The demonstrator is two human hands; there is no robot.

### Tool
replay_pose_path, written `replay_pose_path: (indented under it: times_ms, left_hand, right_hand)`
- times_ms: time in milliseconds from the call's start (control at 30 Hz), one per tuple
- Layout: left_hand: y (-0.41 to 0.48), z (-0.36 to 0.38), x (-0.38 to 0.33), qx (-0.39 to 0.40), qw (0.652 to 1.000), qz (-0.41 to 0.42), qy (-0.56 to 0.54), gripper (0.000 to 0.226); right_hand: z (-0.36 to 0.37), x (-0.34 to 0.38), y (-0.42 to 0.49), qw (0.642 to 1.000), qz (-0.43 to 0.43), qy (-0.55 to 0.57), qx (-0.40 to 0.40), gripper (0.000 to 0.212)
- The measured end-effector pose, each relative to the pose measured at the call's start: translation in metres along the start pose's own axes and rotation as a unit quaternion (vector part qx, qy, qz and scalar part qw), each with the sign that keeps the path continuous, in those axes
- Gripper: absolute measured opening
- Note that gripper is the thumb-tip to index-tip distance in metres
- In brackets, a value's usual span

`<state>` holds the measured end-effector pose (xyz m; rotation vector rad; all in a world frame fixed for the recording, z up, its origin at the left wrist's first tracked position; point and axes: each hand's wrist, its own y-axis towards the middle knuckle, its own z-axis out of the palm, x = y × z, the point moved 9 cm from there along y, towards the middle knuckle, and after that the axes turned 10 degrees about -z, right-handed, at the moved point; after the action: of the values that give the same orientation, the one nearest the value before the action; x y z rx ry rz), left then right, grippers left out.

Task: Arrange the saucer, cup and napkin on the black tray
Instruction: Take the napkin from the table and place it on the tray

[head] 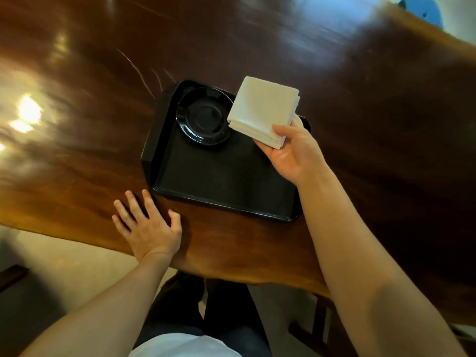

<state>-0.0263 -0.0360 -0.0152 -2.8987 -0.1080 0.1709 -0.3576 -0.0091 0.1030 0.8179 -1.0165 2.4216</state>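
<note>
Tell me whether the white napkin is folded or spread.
Folded: the white napkin is a compact square with stacked layers showing at its edge, held in the right hand.

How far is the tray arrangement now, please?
Done: the black saucer sits in the black tray's far left corner. In hand: the right hand holds the folded white napkin above the tray. Left: placing the napkin and the cup, which is not clearly visible.

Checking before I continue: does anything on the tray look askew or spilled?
Nothing spilled. The saucer sits flat in the black tray's far left corner; the right hand holds the folded napkin above it. No cup visible.
</note>
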Motion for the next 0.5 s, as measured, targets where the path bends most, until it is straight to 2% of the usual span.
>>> replay_pose_path:
  times_ms: [167, 400, 500]
  left_hand:
    - [0.000, 0.001, -0.001, 0.015, 1.000, 0.001, 0.002, 0.083]
    - [-0.001, 0.000, 0.000, 0.007, 1.000, 0.005, -0.006, 0.082]
    - [0.000, 0.002, 0.000, -0.002, 1.000, 0.010, -0.005, 0.081]
  right_hand:
    - [-0.034, -0.039, -0.044, 1.000, 0.020, 0.015, -0.014, 0.066]
    - [-0.068, -0.089, -0.069, 0.996, 0.068, -0.003, -0.060, 0.046]
    - [-0.075, -0.099, -0.071, 0.994, 0.078, -0.017, -0.079, 0.044]
